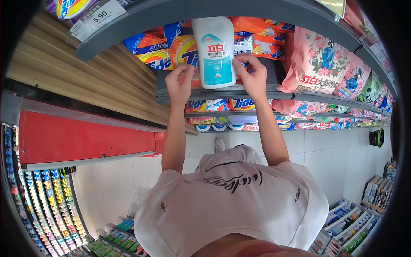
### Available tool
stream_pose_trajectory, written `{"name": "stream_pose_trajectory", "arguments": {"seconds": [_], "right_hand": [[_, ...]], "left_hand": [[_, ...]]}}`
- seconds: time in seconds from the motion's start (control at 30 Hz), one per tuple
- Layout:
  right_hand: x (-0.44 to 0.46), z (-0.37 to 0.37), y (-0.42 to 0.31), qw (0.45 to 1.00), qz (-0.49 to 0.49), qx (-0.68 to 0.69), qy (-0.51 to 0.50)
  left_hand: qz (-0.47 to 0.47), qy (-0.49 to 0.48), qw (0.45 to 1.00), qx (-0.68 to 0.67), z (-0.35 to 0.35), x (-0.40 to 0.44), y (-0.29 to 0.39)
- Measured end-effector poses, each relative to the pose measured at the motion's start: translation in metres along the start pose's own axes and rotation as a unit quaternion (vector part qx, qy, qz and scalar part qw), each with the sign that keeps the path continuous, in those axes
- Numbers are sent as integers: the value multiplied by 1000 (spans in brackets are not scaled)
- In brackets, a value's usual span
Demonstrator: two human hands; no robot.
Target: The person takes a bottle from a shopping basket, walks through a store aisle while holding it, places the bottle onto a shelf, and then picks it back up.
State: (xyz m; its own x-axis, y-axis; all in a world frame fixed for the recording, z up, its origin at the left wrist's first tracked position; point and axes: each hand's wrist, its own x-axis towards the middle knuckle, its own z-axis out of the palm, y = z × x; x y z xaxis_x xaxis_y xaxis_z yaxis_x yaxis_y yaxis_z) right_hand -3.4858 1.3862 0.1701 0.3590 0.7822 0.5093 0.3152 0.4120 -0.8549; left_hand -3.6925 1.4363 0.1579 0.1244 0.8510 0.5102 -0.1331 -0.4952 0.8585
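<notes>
A white bottle of bleach [216,55] with a teal label and red Chinese lettering is at the shelf front, between my two hands. My left hand [179,82] is closed beside its left edge, the thumb and fingers drawn together; whether they touch the bottle or pinch something small is unclear. On the other side, my right hand [251,76] has thumb and forefinger bent together against the bottle's right edge. Orange Tide detergent bags [182,43] stand behind and left of the bottle. Further orange bags [267,45] are behind my right hand.
Pink floral detergent bags [314,64] fill the shelf to the right. A dark curved shelf edge [171,21] runs above, with a 5.90 price tag [99,17]. Lower shelves hold more bags. Wooden slats [81,81] and a red panel [85,137] lie left.
</notes>
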Motion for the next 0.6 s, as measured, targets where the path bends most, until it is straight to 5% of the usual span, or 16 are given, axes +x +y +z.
{"name": "stream_pose_trajectory", "arguments": {"seconds": [0.6], "right_hand": [[-7, -7, -3, 999, -36, 9, -33]], "left_hand": [[-2, -13, 999, -38, 4, -6, 3]]}}
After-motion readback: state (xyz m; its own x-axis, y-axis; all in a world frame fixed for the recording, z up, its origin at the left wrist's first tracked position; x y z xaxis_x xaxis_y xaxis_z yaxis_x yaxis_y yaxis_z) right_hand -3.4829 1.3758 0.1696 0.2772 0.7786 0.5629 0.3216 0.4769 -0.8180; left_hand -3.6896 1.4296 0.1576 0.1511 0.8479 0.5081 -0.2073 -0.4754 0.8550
